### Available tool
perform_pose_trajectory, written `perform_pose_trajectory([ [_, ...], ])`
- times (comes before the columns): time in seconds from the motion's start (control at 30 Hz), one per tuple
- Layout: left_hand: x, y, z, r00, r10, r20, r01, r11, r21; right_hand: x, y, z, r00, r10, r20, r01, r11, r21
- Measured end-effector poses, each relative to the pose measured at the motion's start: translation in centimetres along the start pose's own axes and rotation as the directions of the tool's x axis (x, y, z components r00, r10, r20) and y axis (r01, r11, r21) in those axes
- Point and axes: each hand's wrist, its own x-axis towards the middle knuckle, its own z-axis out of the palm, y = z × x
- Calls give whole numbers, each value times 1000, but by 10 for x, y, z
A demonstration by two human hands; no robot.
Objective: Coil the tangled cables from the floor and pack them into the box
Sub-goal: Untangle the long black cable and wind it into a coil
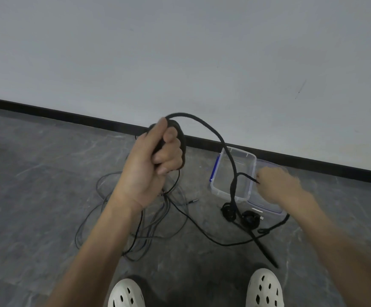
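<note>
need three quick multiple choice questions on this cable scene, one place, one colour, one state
1. Where does the clear plastic box sit? A beside the black skirting board B between the shoes C on a shelf
2. What colour is the box's side latch? A red B blue C green
3. What is the left hand doing? A lying open B gripping the thick black braided cable, coiled C holding a lid
Answers: 1 A, it stands close to the skirting; 2 B, the latch is blue; 3 B, fingers curl round the coil.
</note>
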Motion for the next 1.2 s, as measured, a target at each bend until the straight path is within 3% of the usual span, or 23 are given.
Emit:
perform_pose_trajectory([
  [0.07,0,4,-5,999,37,-28,-37,999,2,2,1,3,994,-60,95,60,998,-1],
  [0.17,0,1,-4,999,27,-33,-26,999,47,-1,-8,2,959,-248,140,222,959,178],
  [0.27,0,-8,4,1000,4,8,-5,993,118,-15,-25,-9,882,-470,47,394,788,473],
  [0.33,0,-13,7,1000,17,14,-18,989,146,-23,-33,-16,846,-534,-3,442,697,565],
  [0.43,2,-11,4,998,54,-43,-45,982,182,-33,-38,-28,876,-480,-46,342,551,761],
  [0.53,3,-11,-1,983,93,-156,-40,949,312,-37,-37,-36,901,-428,-70,166,192,967],
  [0.6,3,-13,-1,979,81,-189,-6,931,364,-39,-38,-38,899,-408,-158,188,36,981],
  [0.7,3,-15,0,988,-13,-156,71,924,376,-36,-39,-34,908,-234,-347,340,-72,938],
  [0.77,2,-16,1,989,-122,-83,144,924,354,-31,-38,-33,911,-89,-402,401,-31,915],
  [0.87,-3,-20,7,946,-302,120,260,925,277,-23,-38,-29,916,11,-402,395,158,905],
  [0.93,-4,-24,13,901,-365,233,305,917,259,-20,-41,-25,924,-40,-381,378,268,886],
  [1.03,-4,-27,18,871,-398,289,329,908,258,-21,-47,-21,921,-201,-333,387,383,839],
  [1.2,-1,-27,14,954,-205,219,186,977,107,-32,-58,-17,896,-415,-158,368,494,788],
])
